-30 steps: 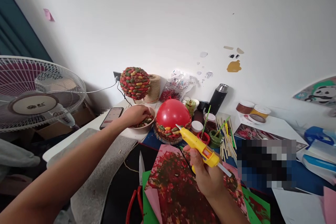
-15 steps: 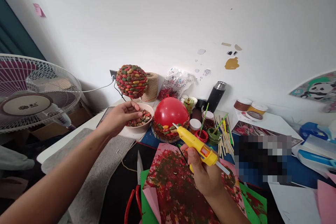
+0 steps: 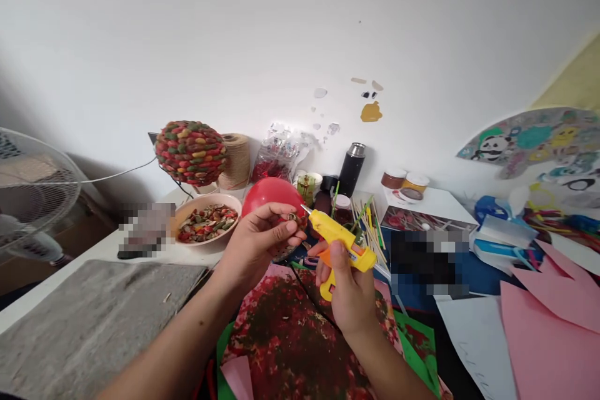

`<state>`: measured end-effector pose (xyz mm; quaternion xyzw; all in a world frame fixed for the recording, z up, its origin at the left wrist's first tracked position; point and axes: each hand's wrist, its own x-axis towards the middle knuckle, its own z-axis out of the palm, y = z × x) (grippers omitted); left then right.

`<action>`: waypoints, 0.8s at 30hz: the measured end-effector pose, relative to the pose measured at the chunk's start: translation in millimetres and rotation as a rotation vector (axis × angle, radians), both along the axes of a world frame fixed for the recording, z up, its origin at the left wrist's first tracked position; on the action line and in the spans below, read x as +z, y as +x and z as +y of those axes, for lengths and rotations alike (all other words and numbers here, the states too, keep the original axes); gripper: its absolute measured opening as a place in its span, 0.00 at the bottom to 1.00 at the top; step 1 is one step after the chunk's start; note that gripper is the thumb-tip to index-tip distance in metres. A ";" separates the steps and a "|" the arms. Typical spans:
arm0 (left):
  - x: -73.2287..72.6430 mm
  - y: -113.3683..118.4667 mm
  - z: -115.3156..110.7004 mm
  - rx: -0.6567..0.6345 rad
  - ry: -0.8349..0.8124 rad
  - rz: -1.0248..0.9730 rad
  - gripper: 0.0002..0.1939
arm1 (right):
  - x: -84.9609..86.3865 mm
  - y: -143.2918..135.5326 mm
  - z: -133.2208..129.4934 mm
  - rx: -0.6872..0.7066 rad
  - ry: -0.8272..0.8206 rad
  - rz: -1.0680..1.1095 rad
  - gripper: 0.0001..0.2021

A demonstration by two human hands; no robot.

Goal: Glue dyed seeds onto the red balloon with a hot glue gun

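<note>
My right hand (image 3: 349, 290) is wrapped round a yellow hot glue gun (image 3: 335, 231), its metal nozzle pointing up and left. Just left of that nozzle tip, my left hand (image 3: 262, 237) pinches a small dark painted nutshell (image 3: 293, 217) between thumb and fingers. Behind my left hand sits a red balloon (image 3: 267, 194); the ring of painted shells round its base is mostly hidden. A pink bowl (image 3: 206, 244) of red, green and brown shells stands to the left. Beneath my hands lies a paint-smeared pink sheet (image 3: 290, 325).
A shell-covered ball (image 3: 191, 153) stands behind the bowl, with a twine spool (image 3: 235, 159) beside it. Further right are a black flask (image 3: 352, 169), wooden sticks (image 3: 375, 231) and paint jars (image 3: 394, 179). A grey cloth (image 3: 94, 312) covers the left side; a fan (image 3: 32, 181) stands beyond it.
My left hand has come right from over the bowl to the glue gun's nozzle, with a nutshell now visible in its fingers. The view has turned right; the right hand still holds the glue gun.
</note>
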<state>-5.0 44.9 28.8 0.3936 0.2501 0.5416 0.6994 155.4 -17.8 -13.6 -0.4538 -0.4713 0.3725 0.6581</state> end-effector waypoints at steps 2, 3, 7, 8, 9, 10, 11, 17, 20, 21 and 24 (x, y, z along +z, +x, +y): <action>-6.8 1.3 -6.1 0.025 0.038 0.007 0.20 | 2.9 -0.2 0.6 -0.024 -0.016 0.031 0.35; -9.5 1.5 -9.3 0.030 0.058 0.011 0.20 | 3.5 -0.9 0.8 -0.029 -0.025 0.031 0.35; -15.5 4.3 -16.0 -0.006 0.096 0.061 0.21 | 1.2 -4.0 1.0 -0.030 -0.065 0.028 0.35; -16.3 5.3 -16.1 -0.011 0.097 0.071 0.21 | 0.3 -4.1 1.2 -0.026 -0.075 0.017 0.35; -17.1 6.2 -15.9 -0.009 0.099 0.078 0.22 | -0.4 -3.7 1.7 -0.025 -0.080 0.002 0.35; -17.9 6.9 -15.7 0.000 0.102 0.082 0.22 | -0.7 -2.9 2.3 -0.023 -0.082 -0.016 0.35; -18.8 7.4 -15.7 0.009 0.109 0.088 0.22 | -0.7 -1.7 3.1 -0.021 -0.081 -0.034 0.34; -22.7 10.8 -23.2 -0.095 0.119 0.187 0.21 | -2.4 1.5 8.8 0.004 -0.062 -0.025 0.29; -23.8 14.0 -26.4 -0.135 0.114 0.174 0.22 | -7.0 0.6 10.7 0.028 -0.084 0.014 0.26; -24.4 14.6 -26.7 -0.141 0.115 0.167 0.22 | -8.4 0.7 11.1 0.021 -0.093 0.020 0.25; -26.3 15.0 -26.2 -0.154 0.114 0.139 0.22 | -10.4 2.9 12.1 -0.032 -0.085 -0.003 0.24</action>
